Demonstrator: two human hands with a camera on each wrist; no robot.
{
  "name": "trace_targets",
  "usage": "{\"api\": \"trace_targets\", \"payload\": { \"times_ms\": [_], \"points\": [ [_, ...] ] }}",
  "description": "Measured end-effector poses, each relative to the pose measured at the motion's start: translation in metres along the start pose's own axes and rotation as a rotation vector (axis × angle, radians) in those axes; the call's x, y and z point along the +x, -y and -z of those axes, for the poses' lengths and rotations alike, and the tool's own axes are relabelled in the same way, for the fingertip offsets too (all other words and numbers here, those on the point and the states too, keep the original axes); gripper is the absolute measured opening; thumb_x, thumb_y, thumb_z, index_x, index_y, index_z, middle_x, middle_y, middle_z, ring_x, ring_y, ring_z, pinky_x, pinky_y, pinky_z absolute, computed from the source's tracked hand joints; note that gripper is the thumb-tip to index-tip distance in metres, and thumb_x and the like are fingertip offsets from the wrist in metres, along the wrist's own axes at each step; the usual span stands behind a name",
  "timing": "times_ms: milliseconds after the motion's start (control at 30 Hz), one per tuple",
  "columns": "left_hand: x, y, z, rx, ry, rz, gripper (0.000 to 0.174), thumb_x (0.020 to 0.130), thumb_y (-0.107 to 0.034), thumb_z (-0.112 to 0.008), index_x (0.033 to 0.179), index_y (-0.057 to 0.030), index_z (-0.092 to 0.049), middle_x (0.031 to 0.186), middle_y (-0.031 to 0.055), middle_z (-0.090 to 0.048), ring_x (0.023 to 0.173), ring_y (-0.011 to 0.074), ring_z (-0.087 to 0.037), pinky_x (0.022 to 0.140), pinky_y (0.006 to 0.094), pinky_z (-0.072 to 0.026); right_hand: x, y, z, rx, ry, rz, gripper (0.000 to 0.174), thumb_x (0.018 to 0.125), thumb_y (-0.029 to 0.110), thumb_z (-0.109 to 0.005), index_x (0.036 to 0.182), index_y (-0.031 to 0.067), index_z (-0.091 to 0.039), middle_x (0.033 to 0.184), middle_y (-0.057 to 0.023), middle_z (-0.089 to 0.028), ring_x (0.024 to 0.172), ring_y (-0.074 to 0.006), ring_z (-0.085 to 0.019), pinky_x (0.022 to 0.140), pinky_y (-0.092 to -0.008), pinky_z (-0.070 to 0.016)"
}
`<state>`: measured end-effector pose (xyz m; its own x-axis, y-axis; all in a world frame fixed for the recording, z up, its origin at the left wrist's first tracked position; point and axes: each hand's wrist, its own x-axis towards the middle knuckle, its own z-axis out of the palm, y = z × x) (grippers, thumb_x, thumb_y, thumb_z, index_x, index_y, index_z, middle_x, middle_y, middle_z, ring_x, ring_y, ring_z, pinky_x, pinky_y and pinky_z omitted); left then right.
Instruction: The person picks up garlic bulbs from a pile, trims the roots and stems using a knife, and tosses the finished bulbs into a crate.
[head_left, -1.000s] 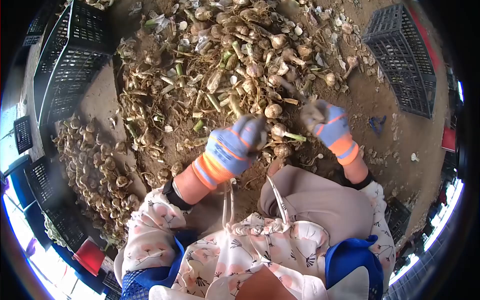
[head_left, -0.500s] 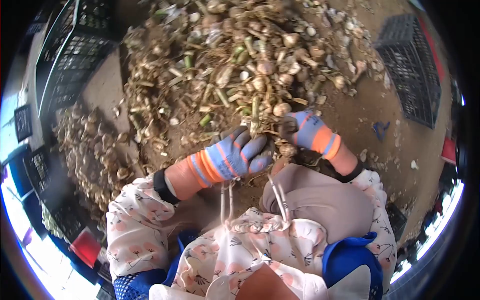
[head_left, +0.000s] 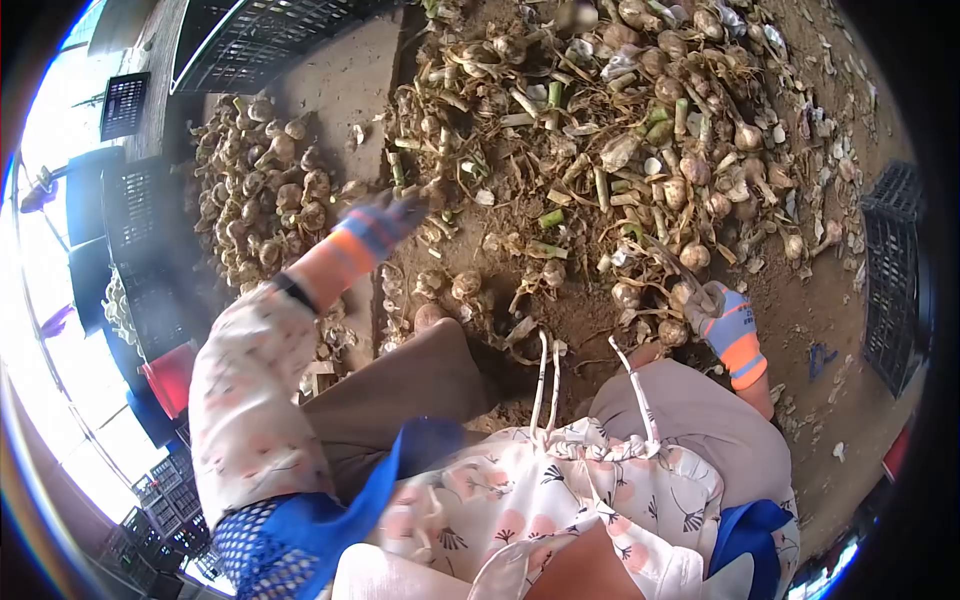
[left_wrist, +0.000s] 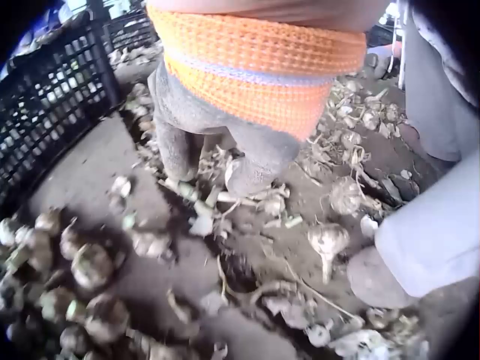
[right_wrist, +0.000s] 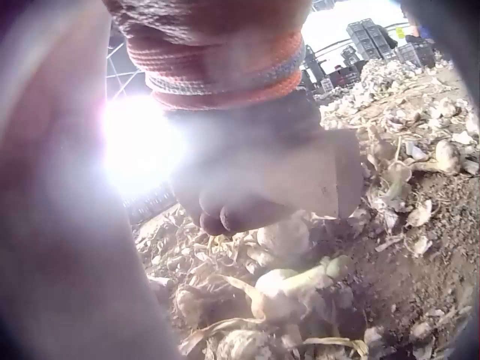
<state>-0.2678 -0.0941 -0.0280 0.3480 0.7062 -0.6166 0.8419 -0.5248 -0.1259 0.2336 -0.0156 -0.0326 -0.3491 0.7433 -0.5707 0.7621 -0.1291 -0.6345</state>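
Bright daylight (head_left: 35,240) pours in along the left edge, over brown dirt floor (head_left: 800,375); black plastic crates (head_left: 893,280) stand far right and upper left, with a red bin (head_left: 172,380) at lower left.

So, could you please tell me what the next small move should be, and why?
I'd probably bring the left hand across to the garlic bulbs beside the right hand; the left is near the smaller pile, with no bulb visible between its fingers.
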Motion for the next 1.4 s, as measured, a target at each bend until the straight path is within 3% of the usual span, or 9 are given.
{"api": "trace_targets", "payload": {
  "times_ms": [100, 167, 300, 500, 667, 800, 967, 1100, 1400],
  "points": [
    [0.055, 0.006, -0.025, 0.08, -0.236, -0.158, 0.053, 0.085, -0.005, -0.043, 0.134, -0.0225, -0.034, 0.129, 0.0132, -0.045, 0.107, 0.0281, -0.055, 0.084, 0.0326, -0.0482, -0.003, 0.009, -0.002, -0.002, -0.002, 0.033, 0.014, 0.074, 0.007, -0.064, 0.083, -0.0008, -0.058, 0.07, -0.0052, -0.059, 0.063, -0.0107, -0.05, 0.059, -0.0265, -0.0439],
    [0.083, 0.012, -0.031, -0.509, 0.283, 0.136, 0.046, 0.087, -0.013, -0.046, 0.131, -0.0193, -0.038, 0.11, 0.0138, -0.058, 0.099, 0.0279, -0.058, 0.079, 0.0355, -0.0481, -0.005, 0.011, -0.004, -0.017, -0.007, 0.018, 0.012, 0.074, 0.006, -0.063, 0.083, -0.0005, -0.057, 0.07, -0.0045, -0.059, 0.064, -0.0101, -0.05, 0.059, -0.0262, -0.0439],
    [0.071, -0.036, 0.026, -1.07, -0.411, 0.118, 0.048, 0.078, -0.007, -0.061, 0.123, -0.0128, -0.045, 0.096, 0.013, -0.063, 0.081, 0.0251, -0.062, 0.071, 0.033, -0.0482, -0.008, 0.015, 0.004, 0.29, -0.014, -0.057, 0.016, 0.073, 0.013, -0.065, 0.084, 0.002, -0.06, 0.071, -0.0061, -0.06, 0.065, -0.0127, -0.053, 0.06, -0.0273, -0.044],
    [0.096, -0.121, 0.143, -2.52, -0.185, -0.115, 0.062, 0.067, 0.003, -0.072, 0.121, -0.0046, -0.042, 0.095, 0.0053, -0.062, 0.069, 0.0126, -0.061, 0.048, 0.0204, -0.0479, 0.007, 0.062, 0.023, 0.377, -0.022, 0.215, 0.018, 0.068, 0.01, -0.065, 0.083, 0.0012, -0.059, 0.072, -0.0037, -0.057, 0.066, -0.0126, -0.054, 0.061, -0.0281, -0.0449],
    [0.14, -0.179, 0.139, -2.047, -0.506, -0.218, 0.055, 0.079, -0.007, -0.066, 0.124, -0.0018, -0.035, 0.098, 0.0109, -0.061, 0.081, 0.0163, -0.06, 0.071, 0.0285, -0.052, -0.01, 0.087, 0.043, -0.428, -0.274, 0.523, 0.037, 0.059, 0.018, -0.07, 0.091, 0.0071, -0.054, 0.081, -0.0112, -0.057, 0.075, -0.0301, -0.058, 0.064, -0.0391, -0.0468],
    [0.172, -0.197, 0.118, -2.779, 0.303, -0.22, 0.044, 0.09, -0.023, -0.051, 0.124, -0.0007, -0.034, 0.119, 0.0209, -0.049, 0.102, 0.023, -0.052, 0.092, 0.0355, -0.0436, -0.019, 0.086, 0.05, -0.556, -0.251, 0.499, 0.038, 0.057, 0.022, -0.072, 0.087, 0.0099, -0.053, 0.079, -0.0082, -0.056, 0.073, -0.0258, -0.058, 0.063, -0.0382, -0.0467],
    [0.135, -0.201, 0.178, -1.248, -0.267, -0.337, 0.041, 0.085, -0.024, -0.057, 0.115, 0.0002, -0.043, 0.107, 0.0157, -0.054, 0.095, 0.0212, -0.055, 0.087, 0.0356, -0.0457, -0.028, 0.073, 0.048, -0.562, -0.326, 0.513, 0.033, 0.06, 0.022, -0.071, 0.086, 0.0102, -0.054, 0.076, -0.0087, -0.057, 0.072, -0.0269, -0.059, 0.063, -0.038, -0.0471],
    [0.116, -0.225, 0.193, -2.589, -0.142, -0.168, 0.055, 0.067, -0.011, -0.077, 0.112, -0.0011, -0.046, 0.092, 0.0038, -0.058, 0.085, 0.0086, -0.054, 0.076, 0.0244, -0.0467, -0.01, 0.019, 0.047, -0.422, -0.352, 0.197, 0.024, 0.069, 0.012, -0.066, 0.089, 0.0032, -0.057, 0.073, -0.0151, -0.059, 0.067, -0.0324, -0.059, 0.064, -0.0401, -0.0483],
    [0.131, -0.192, 0.199, -0.619, -0.983, -0.521, 0.054, 0.062, -0.008, -0.068, 0.112, -0.0074, -0.049, 0.101, 0.0118, -0.055, 0.075, 0.0254, -0.06, 0.063, 0.0335, -0.0496, -0.04, 0.034, 0.078, 0.32, -0.186, 0.166, 0.016, 0.07, 0.01, -0.066, 0.085, 0.0066, -0.062, 0.078, -0.0095, -0.063, 0.067, -0.0197, -0.06, 0.064, -0.0282, -0.0483]
  ]
}}
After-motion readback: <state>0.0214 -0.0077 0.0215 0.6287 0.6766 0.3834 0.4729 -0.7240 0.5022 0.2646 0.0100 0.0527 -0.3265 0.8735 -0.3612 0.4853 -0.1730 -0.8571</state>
